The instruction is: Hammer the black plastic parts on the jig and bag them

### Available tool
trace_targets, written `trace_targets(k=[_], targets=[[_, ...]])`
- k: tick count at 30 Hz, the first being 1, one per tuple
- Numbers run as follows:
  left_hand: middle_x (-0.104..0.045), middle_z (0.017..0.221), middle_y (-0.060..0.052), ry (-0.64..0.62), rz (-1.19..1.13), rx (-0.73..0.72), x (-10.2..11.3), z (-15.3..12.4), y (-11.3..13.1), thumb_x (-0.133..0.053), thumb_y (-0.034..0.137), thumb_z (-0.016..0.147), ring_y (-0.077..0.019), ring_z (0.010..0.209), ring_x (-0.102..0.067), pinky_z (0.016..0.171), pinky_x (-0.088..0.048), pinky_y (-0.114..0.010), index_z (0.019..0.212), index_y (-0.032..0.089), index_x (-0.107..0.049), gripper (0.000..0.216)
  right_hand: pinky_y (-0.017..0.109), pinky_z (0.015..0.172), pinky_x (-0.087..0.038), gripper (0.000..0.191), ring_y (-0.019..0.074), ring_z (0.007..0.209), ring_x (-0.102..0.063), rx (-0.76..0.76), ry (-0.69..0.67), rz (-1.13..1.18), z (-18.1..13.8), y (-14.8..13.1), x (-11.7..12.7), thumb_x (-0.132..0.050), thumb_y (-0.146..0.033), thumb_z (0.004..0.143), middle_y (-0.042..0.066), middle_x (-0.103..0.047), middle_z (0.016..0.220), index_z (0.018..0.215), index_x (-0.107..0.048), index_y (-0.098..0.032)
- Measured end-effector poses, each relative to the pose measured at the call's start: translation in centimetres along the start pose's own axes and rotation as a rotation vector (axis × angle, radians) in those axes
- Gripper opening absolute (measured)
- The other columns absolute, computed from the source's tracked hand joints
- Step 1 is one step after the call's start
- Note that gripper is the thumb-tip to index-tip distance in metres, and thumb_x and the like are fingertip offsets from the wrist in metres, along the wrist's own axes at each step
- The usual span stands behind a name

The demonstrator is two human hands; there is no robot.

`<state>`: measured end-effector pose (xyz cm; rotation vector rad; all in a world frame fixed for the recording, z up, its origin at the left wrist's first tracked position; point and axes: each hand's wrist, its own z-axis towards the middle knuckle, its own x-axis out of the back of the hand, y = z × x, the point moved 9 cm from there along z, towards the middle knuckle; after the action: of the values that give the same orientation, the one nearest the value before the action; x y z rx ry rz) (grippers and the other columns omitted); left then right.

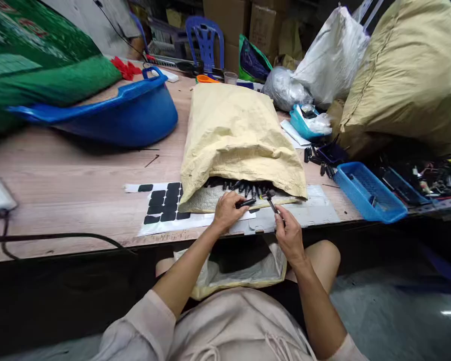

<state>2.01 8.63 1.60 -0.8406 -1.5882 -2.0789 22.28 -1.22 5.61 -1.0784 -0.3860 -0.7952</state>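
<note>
At the mouth of a yellow woven sack [240, 120] lying on the table, my left hand [228, 209] is closed on a slim black pen-like piece [247, 203]. My right hand [288, 231] grips a small dark rod-shaped tool with a wider head [271, 199], its head up near the sack's opening. The two held things are apart. Several black pen-like pieces [253, 191] stick out of the sack. Left of the sack is a white sheet with black stickers [164, 203]. Another open sack [240, 281] sits on my lap, its inside dark.
A large blue basin [128, 118] stands to the left, by a green sack [52, 80]. On the right are a blue plastic basket [372, 193], loose black parts [317, 159] and a big full tan sack [406, 75]. A dark cable [67, 235] crosses the table's front left.
</note>
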Motion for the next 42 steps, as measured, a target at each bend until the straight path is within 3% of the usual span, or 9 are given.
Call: trace_targets(k=[5,9,17,23,27,30,35,39,42], targets=[[-0.071,0.083,-0.002,-0.056,-0.005,-0.013,-0.3,0.0,0.2,-0.079,0.027,0.077,-0.0224,0.090,-0.060,0.086,-0.048,-0.037,0.091,0.024,-0.083,0.015,0.034,0.100,-0.055,0.042,0.0208,0.108,-0.071,0.062,-0.084,-0.011,0.3,-2.1,-0.5,-0.044,-0.027,0.108,0.008,-0.075,0.118,0.144,-0.064,-0.026],[-0.072,0.084,-0.002,-0.078,-0.009,0.004,-0.2,0.1,0.3,-0.080,0.026,0.076,-0.0224,0.090,-0.059,0.087,-0.047,-0.037,0.089,0.025,-0.083,0.014,0.029,0.087,-0.055,0.043,0.0187,0.090,-0.067,0.097,-0.090,-0.089,0.1,-3.3,-0.5,-0.044,-0.026,0.108,0.007,-0.071,0.099,0.146,-0.063,-0.028],[-0.072,0.083,-0.002,-0.073,-0.013,0.009,-0.2,0.1,0.4,-0.078,0.025,0.076,-0.0227,0.091,-0.060,0.089,-0.047,-0.038,0.089,0.025,-0.083,0.014,0.023,0.067,-0.048,0.044,0.0166,0.076,-0.061,0.112,-0.099,-0.274,-0.7,-2.9,-1.6,-0.044,-0.022,0.107,0.004,-0.063,0.085,0.144,-0.066,-0.029],[-0.071,0.083,-0.002,-0.066,-0.017,-0.003,-0.1,0.0,0.6,-0.078,0.026,0.077,-0.0229,0.092,-0.059,0.090,-0.047,-0.038,0.088,0.026,-0.082,0.011,0.025,0.072,-0.050,0.042,0.0168,0.078,-0.063,0.135,-0.063,-0.207,-0.5,-3.7,-1.4,-0.044,-0.025,0.108,0.004,-0.065,0.087,0.144,-0.065,-0.028],[-0.069,0.082,-0.002,-0.077,-0.006,0.000,0.0,0.0,0.8,-0.077,0.025,0.078,-0.0224,0.091,-0.059,0.087,-0.047,-0.037,0.083,0.025,-0.079,0.005,0.024,0.070,-0.050,0.042,0.0160,0.078,-0.064,0.166,-0.130,-0.204,-1.0,-4.2,-2.5,-0.043,-0.024,0.108,0.004,-0.066,0.087,0.143,-0.066,-0.029],[-0.069,0.082,-0.002,-0.077,0.001,0.001,0.0,-0.1,0.9,-0.076,0.025,0.078,-0.0227,0.091,-0.058,0.086,-0.047,-0.037,0.081,0.024,-0.077,0.003,0.024,0.069,-0.050,0.041,0.0164,0.080,-0.066,0.152,-0.141,-0.230,-1.0,-3.5,-2.7,-0.044,-0.026,0.107,0.004,-0.068,0.089,0.142,-0.066,-0.029],[-0.069,0.090,-0.001,-0.054,0.016,0.003,0.4,-0.1,1.1,-0.075,0.020,0.072,-0.0234,0.094,-0.060,0.089,-0.047,-0.038,0.086,0.024,-0.072,0.015,0.029,0.080,-0.051,0.033,0.0204,0.094,-0.068,0.159,0.019,-0.266,1.2,-0.6,0.0,-0.049,-0.030,0.107,0.007,-0.074,0.103,0.129,-0.072,-0.024],[-0.069,0.091,0.000,-0.083,0.015,0.020,0.3,-0.2,1.0,-0.073,0.017,0.069,-0.0234,0.095,-0.060,0.089,-0.047,-0.038,0.087,0.024,-0.067,0.020,0.033,0.083,-0.048,0.024,0.0221,0.090,-0.065,0.250,0.007,-0.411,2.9,2.4,0.9,-0.055,-0.031,0.104,0.006,-0.075,0.098,0.111,-0.077,-0.023],[-0.070,0.091,0.000,-0.087,0.019,0.028,0.2,-0.3,0.8,-0.073,0.017,0.070,-0.0237,0.096,-0.060,0.090,-0.047,-0.038,0.087,0.024,-0.066,0.020,0.035,0.086,-0.046,0.022,0.0233,0.092,-0.062,0.281,0.003,-0.453,3.2,3.7,0.9,-0.056,-0.029,0.102,0.007,-0.075,0.100,0.109,-0.076,-0.023]])
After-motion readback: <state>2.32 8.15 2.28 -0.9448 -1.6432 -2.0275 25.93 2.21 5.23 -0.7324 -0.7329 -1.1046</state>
